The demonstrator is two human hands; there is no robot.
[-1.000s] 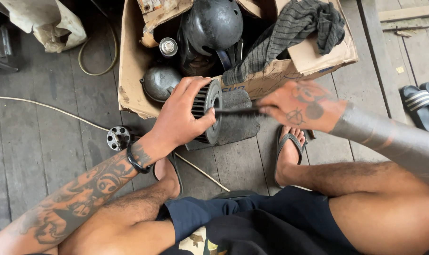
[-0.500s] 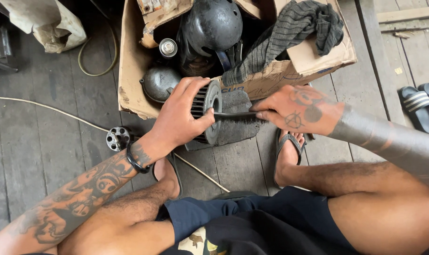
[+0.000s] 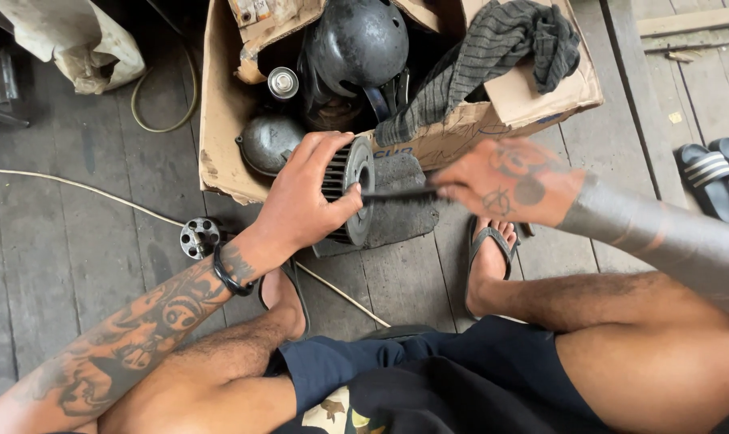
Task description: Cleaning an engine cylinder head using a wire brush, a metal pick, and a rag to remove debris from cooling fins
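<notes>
Finned dark cylinder (image 3: 350, 193), dusty, gripped by left hand (image 3: 304, 205); right hand (image 3: 513, 191) pinches what looks like a thin rod (image 3: 396, 195).

Soft daylight falls evenly from above, and nothing glares. The wood floor (image 3: 75, 241) looks grey and dull. It is dark deep inside the cardboard box (image 3: 228, 104). The right hand (image 3: 513, 189) looks a little blurry. The middle is sharp.

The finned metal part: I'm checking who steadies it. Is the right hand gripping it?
No, the left hand grips the finned metal part, while the right hand holds a thin dark tool against it.
</notes>
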